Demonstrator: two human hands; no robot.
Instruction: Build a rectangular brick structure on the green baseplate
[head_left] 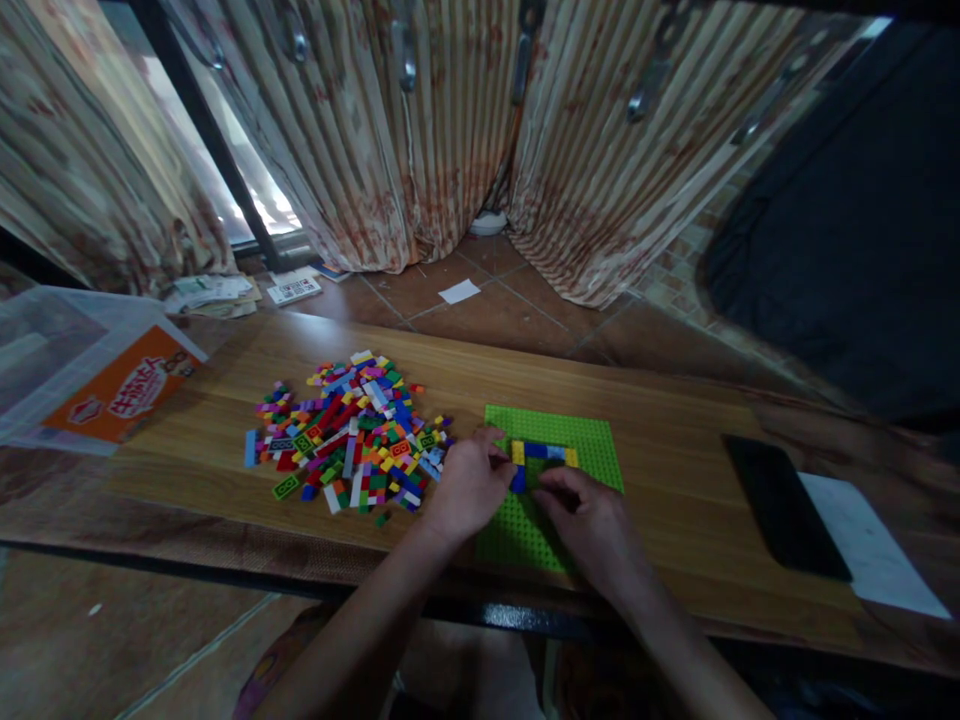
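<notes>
A bright green studded baseplate [510, 550] lies on the wooden table under both hands. On it, yellow, blue and light blue toy bricks [546, 452] form a row with corners at both ends, and a blue brick [518, 480] runs down the left side. My left hand [466, 487] is closed at that left side, its fingertips close to the blue brick; what it may grip is hidden. Over the plate's right part, my right hand [589, 515] is curled, thumb and fingers together near the bricks. Anything between them is too small to make out.
A large loose pile of mixed bricks [352, 430] spreads left of the plate. Farther left stands a clear plastic box [45, 340] with an orange label. At right lie a dark flat tablet-like object [784, 505] and a white sheet [874, 545]. Curtains [450, 130] hang beyond the table.
</notes>
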